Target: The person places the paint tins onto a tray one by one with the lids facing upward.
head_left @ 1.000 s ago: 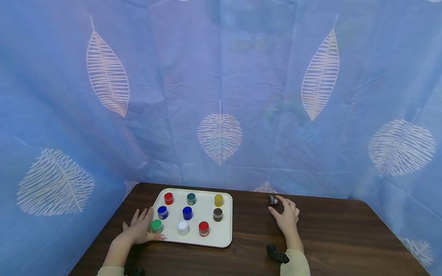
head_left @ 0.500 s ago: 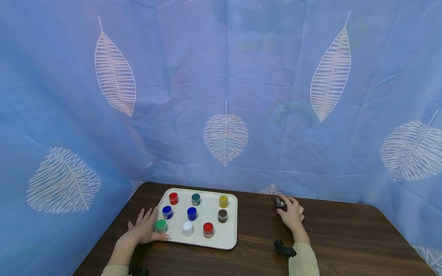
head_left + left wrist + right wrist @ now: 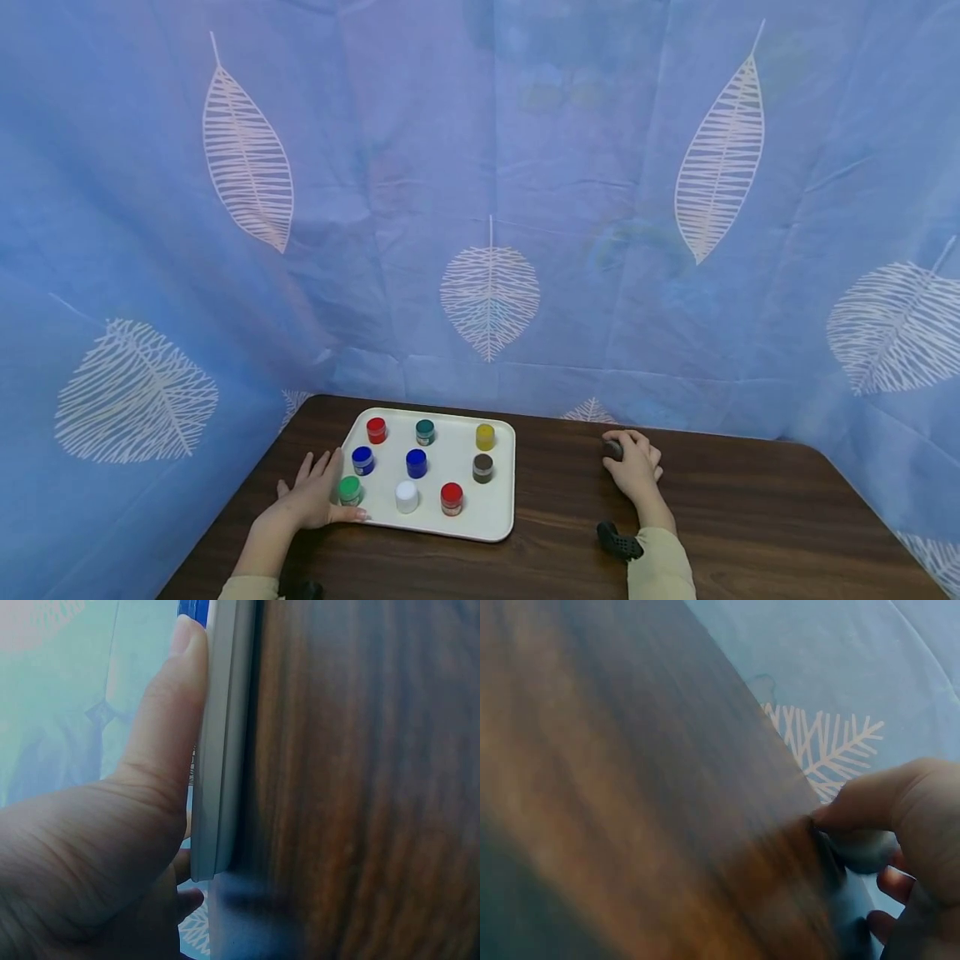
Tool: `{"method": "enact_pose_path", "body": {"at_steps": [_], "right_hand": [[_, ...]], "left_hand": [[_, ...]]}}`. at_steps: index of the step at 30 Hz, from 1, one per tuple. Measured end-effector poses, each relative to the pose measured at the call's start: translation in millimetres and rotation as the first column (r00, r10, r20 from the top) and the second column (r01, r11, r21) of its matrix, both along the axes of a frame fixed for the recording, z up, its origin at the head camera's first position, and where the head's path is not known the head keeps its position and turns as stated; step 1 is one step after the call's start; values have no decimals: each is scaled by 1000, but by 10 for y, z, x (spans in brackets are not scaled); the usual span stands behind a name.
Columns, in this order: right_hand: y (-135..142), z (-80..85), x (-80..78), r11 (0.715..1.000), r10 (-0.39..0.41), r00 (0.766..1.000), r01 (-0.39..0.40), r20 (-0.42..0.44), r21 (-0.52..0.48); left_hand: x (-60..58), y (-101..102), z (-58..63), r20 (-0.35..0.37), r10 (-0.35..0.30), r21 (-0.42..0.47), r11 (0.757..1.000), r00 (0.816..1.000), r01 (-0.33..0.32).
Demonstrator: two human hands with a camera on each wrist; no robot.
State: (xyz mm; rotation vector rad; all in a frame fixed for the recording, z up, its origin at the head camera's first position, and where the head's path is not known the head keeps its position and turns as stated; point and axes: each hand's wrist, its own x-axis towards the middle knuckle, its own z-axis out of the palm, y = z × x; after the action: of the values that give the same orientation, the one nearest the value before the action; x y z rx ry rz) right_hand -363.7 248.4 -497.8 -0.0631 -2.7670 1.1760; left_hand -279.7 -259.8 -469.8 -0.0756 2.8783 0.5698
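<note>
My right hand (image 3: 636, 467) pinches a small dark paint jar (image 3: 612, 450) between thumb and fingers, near the back edge of the table. The jar lies tilted, its round dark end showing; in the right wrist view the fingers partly hide the jar (image 3: 862, 851). At the left, my left hand (image 3: 307, 497) rests against the near left corner of a white tray (image 3: 498, 521), fingers spread and thumb along its front rim. The left wrist view shows the straight thumb (image 3: 161, 712) lying along the tray. A green-lidded jar (image 3: 349, 491) stands close to this hand.
Several jars stand in rows on the tray, among them a yellow one (image 3: 485, 437), a white one (image 3: 407, 497), a red one (image 3: 452, 499) and a dark brown one (image 3: 483, 468). A blue leaf-print curtain (image 3: 555, 333) hangs behind the dark wooden table (image 3: 555, 500).
The right hand has turned the dark jar, so its round end now faces more toward the head camera. The left hand stays at the tray. The head view has shifted slightly.
</note>
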Motion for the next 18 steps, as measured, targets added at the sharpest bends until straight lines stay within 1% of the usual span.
{"method": "enact_pose_path", "body": {"at_steps": [8, 13, 18], "right_hand": [[84, 88, 136, 997, 5, 998, -10, 64, 73], [182, 137, 241, 997, 15, 997, -20, 71, 74], [238, 167, 297, 996, -9, 998, 3, 64, 87]], "left_hand": [[7, 9, 24, -2, -4, -11, 1000, 1000, 4], [21, 5, 48, -13, -18, -12, 1000, 1000, 18], [1, -6, 6, -6, -18, -3, 1000, 1000, 18]]}}
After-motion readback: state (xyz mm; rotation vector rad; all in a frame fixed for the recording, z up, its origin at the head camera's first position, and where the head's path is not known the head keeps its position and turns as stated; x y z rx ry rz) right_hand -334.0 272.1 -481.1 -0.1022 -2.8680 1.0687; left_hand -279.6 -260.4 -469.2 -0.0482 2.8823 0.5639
